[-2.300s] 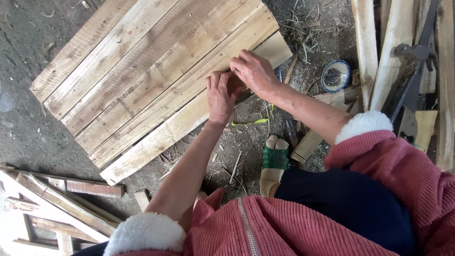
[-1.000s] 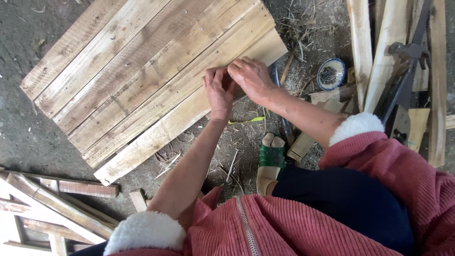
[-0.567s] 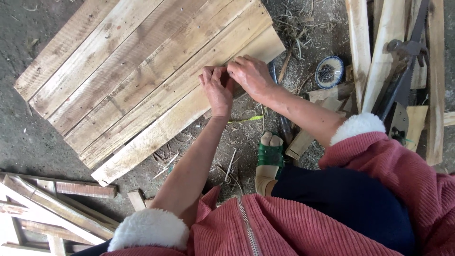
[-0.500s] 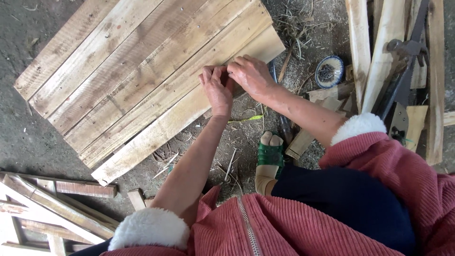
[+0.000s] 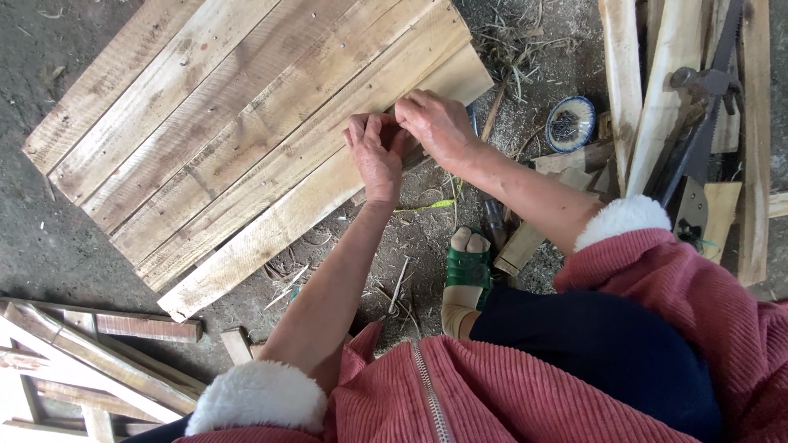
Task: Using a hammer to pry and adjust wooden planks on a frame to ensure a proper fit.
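Floor: I'm looking straight down at a dirty grey floor [image 5: 49, 246] with straw and wood scraps all over, no table anywhere, everything sits on the ground.

Far left: a bundle of thin offcut strips [image 5: 90, 361] lies near the bottom corner, well apart from the hands.

Panel: a wooden panel [image 5: 238, 123] of pale planks laid side by side fills the upper left. The boards look already lined up tight, so I'd say the laying-out is mostly done.

Edge plank: the nearest plank [image 5: 271, 230] runs slantwise along the panel's near side, and both hands are at its upper end.

Left hand: my left hand [image 5: 376, 156] rests on the panel's near edge, fingers curled and pinched together. They may be on something small, but I can't tell what.

Right hand: my right hand [image 5: 435, 127] is just beside it, touching it, fingers bent down onto the same spot. Whatever sits under them is hidden.

Progress guess: looks like fixing that last plank is what's left. I see no tool in either hand.

Foot: a green sandal [image 5: 468, 267] sits just below the hands.

Right side: a small blue-rimmed bowl [image 5: 570, 123] of dark nails is near the right hand. Beyond it lie long boards [image 5: 624, 74] and a saw [image 5: 698, 156].
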